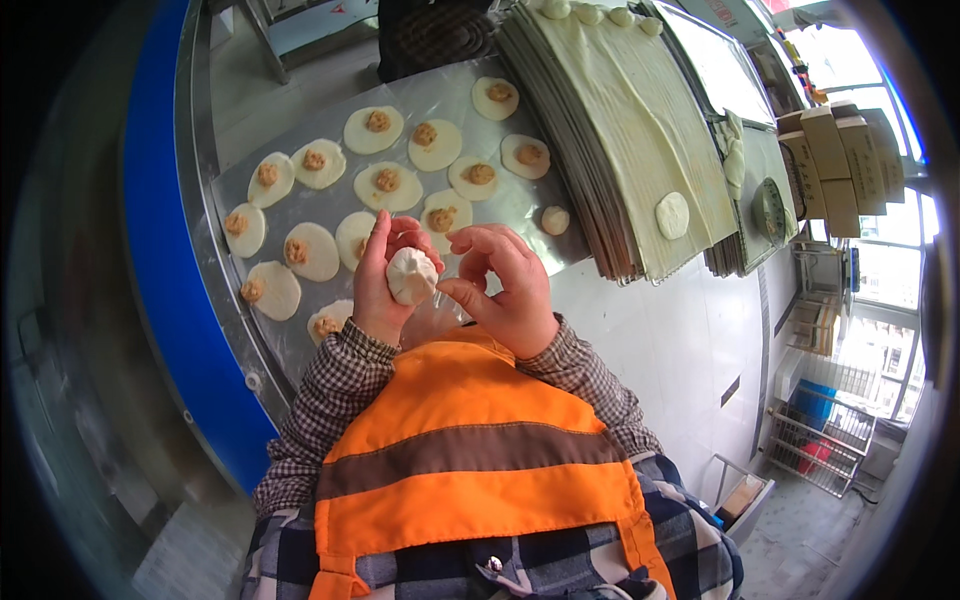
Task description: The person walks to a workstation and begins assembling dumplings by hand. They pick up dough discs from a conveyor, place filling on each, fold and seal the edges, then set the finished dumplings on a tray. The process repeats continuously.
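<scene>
Fingers (398,236) of the left hand (378,290) curl around a gathered dough bun (412,275), held above the metal tray (520,200) of filled wrappers (374,128); the right hand (508,285) sits just beside it, fingertips pinched together, touching nothing I can tell; squeezing too hard could likely split the pleats and leak filling; a loose cradle may drop it.
</scene>
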